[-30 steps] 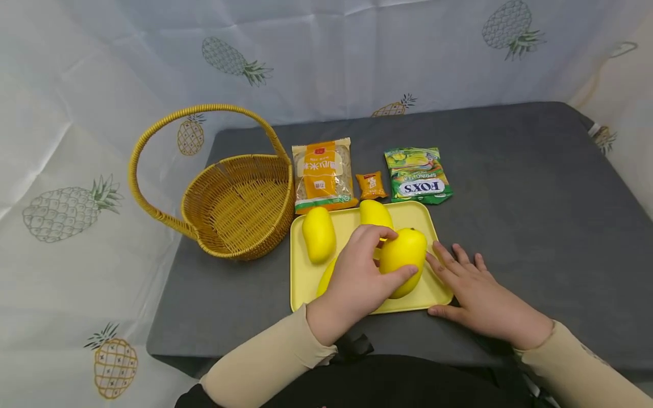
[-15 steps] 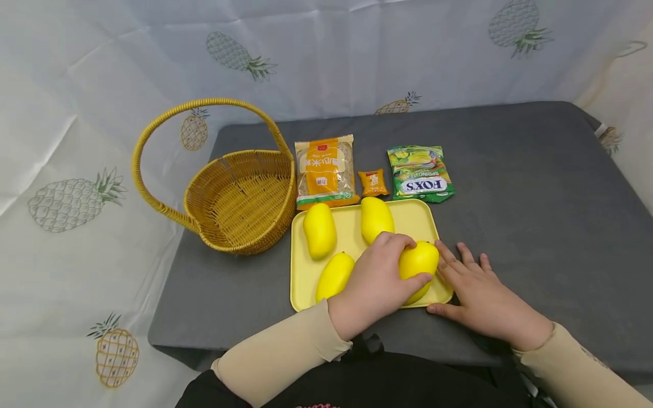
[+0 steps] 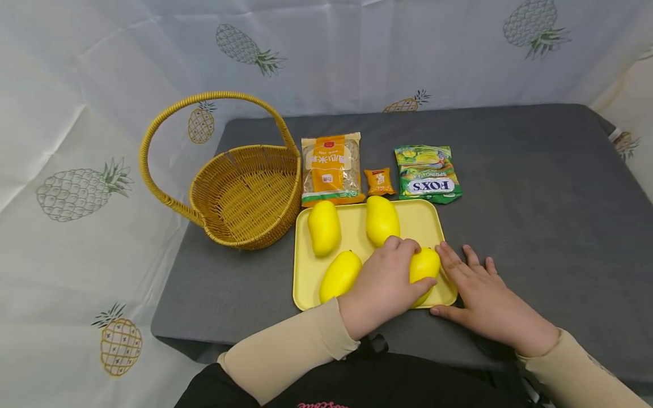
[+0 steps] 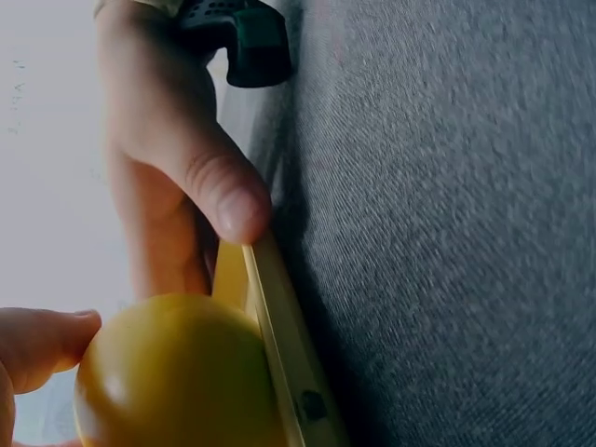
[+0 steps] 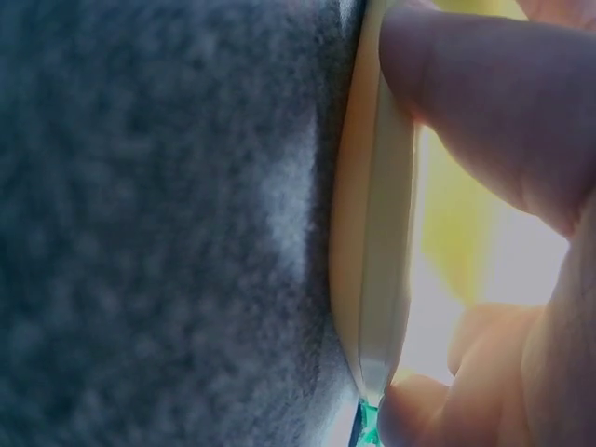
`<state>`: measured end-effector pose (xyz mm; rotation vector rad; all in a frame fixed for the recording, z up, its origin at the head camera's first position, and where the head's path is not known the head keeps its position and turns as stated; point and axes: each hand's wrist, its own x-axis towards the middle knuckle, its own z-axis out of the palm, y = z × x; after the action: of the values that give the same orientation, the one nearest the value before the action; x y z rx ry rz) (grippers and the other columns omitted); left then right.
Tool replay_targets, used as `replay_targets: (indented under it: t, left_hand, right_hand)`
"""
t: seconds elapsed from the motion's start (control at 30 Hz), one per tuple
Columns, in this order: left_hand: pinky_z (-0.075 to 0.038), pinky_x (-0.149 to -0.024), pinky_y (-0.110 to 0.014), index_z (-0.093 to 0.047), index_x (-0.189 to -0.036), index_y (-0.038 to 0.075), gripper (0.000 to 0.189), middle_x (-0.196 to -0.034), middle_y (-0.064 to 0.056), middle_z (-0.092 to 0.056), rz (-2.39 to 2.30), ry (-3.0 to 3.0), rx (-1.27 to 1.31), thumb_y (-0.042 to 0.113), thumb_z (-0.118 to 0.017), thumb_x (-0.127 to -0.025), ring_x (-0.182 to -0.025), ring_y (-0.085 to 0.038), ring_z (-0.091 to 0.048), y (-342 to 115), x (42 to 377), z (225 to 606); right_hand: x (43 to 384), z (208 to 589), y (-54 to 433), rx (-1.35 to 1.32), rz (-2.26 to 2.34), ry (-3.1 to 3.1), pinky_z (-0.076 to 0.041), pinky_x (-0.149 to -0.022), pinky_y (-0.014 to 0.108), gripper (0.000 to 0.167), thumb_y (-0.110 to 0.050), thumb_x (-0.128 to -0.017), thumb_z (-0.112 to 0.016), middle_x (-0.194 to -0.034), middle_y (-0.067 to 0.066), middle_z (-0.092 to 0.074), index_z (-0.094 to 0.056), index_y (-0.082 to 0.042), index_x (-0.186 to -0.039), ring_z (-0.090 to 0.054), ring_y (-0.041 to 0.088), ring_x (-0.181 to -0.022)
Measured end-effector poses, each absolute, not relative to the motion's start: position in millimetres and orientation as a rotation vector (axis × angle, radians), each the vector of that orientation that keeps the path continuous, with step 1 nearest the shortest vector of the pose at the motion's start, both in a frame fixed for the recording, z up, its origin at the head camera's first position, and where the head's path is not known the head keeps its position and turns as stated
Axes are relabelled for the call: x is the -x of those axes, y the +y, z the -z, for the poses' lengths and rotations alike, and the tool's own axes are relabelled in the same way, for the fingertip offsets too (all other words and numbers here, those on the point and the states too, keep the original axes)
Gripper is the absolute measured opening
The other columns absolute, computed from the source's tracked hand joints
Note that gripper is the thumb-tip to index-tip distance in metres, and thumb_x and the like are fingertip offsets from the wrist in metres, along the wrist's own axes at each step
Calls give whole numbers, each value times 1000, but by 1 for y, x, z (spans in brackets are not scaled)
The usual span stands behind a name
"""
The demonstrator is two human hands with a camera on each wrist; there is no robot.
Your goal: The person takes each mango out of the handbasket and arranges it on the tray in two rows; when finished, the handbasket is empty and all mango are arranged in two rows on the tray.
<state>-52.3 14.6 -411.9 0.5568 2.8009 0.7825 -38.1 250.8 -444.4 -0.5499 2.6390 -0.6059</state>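
My left hand [image 3: 385, 280] grips a yellow mango [image 3: 425, 265], low at the front right corner of a pale yellow tray [image 3: 307, 277]. In the left wrist view the mango [image 4: 177, 372] sits against the tray wall, with a fingertip [image 4: 56, 345] on its side. Three other mangoes lie in the tray: one back left [image 3: 323, 228], one back middle [image 3: 382, 220], one front left [image 3: 340, 275]. Spread along the tray's right side, my right hand [image 3: 484, 303] touches its rim with straight fingers. Its thumb [image 5: 484, 102] lies on the tray edge in the right wrist view.
Left of the tray stands a wicker basket [image 3: 247, 204] with a tall handle. Behind the tray lie an orange-and-clear food bag [image 3: 331, 170], a small orange packet [image 3: 379, 181] and a green FOX'S bag [image 3: 427, 173]. A grey cloth [image 3: 535, 198] covers the table.
My left hand has moved right and toward the front with the mango, lowering it into the front right corner. The front left mango has come into fuller view. My right hand stays at the rim.
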Motion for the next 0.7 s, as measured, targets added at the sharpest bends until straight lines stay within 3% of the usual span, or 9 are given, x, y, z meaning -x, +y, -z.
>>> replay_targets:
  t: [0.4, 0.7]
  left_hand:
    - [-50, -71, -21, -63, -143, 12, 65, -116, -4, -65, -582, 2841, -607, 62, -72, -102, -85, -13, -57, 12, 49, 409]
    - [-53, -70, -24, -60, -147, 14, 64, -118, -5, -62, -545, 2809, -562, 59, -71, -104, -76, -12, -56, -1, 41, 395]
  right_hand:
    - [33, 444, 252, 521, 629, 2643, -6, -124, 86, 126, -64, -91, -84, -185, 15, -17, -8, -17, -180, -8, 63, -165]
    - [34, 443, 251, 536, 629, 2643, -6, -124, 86, 127, -64, -91, -84, -185, 15, -17, -5, -19, -180, -7, 63, -165]
